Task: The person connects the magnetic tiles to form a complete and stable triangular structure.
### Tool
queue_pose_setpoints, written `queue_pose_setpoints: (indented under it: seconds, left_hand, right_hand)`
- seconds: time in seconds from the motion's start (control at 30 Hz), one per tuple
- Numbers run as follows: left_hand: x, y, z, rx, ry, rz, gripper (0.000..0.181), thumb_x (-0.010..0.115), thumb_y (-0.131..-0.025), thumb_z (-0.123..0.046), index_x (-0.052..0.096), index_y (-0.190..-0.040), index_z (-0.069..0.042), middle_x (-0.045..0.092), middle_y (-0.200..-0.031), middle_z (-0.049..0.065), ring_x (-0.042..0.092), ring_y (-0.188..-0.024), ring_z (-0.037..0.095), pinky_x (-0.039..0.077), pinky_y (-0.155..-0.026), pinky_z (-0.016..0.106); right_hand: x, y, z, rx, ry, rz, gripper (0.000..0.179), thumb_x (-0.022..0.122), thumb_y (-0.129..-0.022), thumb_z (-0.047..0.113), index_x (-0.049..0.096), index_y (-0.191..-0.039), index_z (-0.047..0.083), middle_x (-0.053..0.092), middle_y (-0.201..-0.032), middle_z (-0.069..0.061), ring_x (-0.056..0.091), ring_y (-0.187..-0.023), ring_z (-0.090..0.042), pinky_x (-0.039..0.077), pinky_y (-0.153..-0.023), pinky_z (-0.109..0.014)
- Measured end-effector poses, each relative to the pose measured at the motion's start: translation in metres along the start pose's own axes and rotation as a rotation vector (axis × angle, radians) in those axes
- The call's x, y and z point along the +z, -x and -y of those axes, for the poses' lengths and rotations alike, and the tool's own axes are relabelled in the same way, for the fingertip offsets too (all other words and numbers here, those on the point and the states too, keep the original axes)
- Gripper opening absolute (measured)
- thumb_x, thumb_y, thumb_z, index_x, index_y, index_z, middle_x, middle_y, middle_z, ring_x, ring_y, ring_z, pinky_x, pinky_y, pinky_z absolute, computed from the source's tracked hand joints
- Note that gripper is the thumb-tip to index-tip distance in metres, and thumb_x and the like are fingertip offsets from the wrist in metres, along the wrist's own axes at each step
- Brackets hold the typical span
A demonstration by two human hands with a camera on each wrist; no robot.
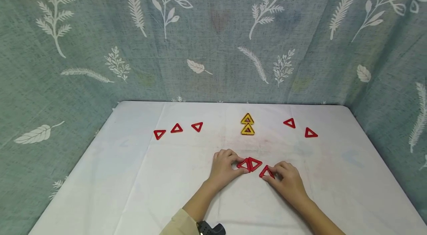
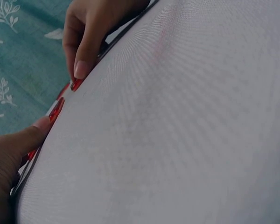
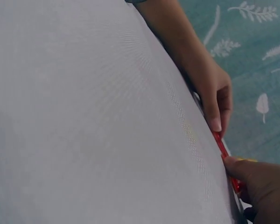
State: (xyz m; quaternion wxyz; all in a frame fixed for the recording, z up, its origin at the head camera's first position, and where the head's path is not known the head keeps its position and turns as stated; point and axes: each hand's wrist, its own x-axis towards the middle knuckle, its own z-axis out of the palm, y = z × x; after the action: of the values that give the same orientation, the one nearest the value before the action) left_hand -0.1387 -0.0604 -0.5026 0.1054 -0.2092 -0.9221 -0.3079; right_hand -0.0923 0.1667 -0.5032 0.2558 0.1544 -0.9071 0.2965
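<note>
In the head view, my left hand (image 1: pixel 224 168) pinches a red triangle frame (image 1: pixel 248 165) between thumb and fingers near the middle of the table. A second red triangle (image 1: pixel 256 167) lies right against its right edge, side to side. My right hand (image 1: pixel 288 181) pinches a third red triangle (image 1: pixel 263 171), point up, a short gap to the right of that pair. From the left wrist, the thumb of the left hand (image 2: pixel 14 151) presses on red edges seen nearly side-on. The right wrist view has the right hand (image 3: pixel 266 184) gripping its red piece close to the left fingertips.
Two yellow triangles (image 1: pixel 248 133) with reddish centres stand tip to base at the back. Three red triangles (image 1: pixel 176 131) lie back left, and two more (image 1: pixel 311 136) back right. The white-covered table (image 1: pixel 166 179) meets a leaf-patterned green curtain (image 1: pixel 217 42) behind.
</note>
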Motion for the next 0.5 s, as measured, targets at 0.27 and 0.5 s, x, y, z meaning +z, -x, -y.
queue_pose_setpoints:
  seconds: [0.27,0.5]
  left_hand:
    - [0.001,0.001,0.002,0.022,-0.009,-0.025,0.036,0.080,-0.067,-0.047,0.075,-0.091,-0.021,0.057,-0.086,-0.009,0.047,-0.086,0.010,0.034,-0.083,0.033]
    - [0.003,0.000,0.001,0.036,-0.031,-0.031,0.035,0.080,-0.067,-0.047,0.074,-0.090,-0.021,0.057,-0.086,-0.010,0.049,-0.086,0.010,0.035,-0.083,0.033]
  right_hand:
    - [0.011,-0.001,0.005,0.002,-0.005,-0.029,0.036,0.090,-0.055,0.024,0.074,-0.082,0.007,0.059,-0.076,0.005,0.048,-0.071,-0.007,0.038,-0.064,-0.030]
    - [0.015,-0.003,0.010,-0.029,0.044,-0.048,0.034,0.090,-0.056,0.027,0.072,-0.078,0.008,0.057,-0.074,0.004,0.047,-0.068,-0.007,0.039,-0.062,-0.030]
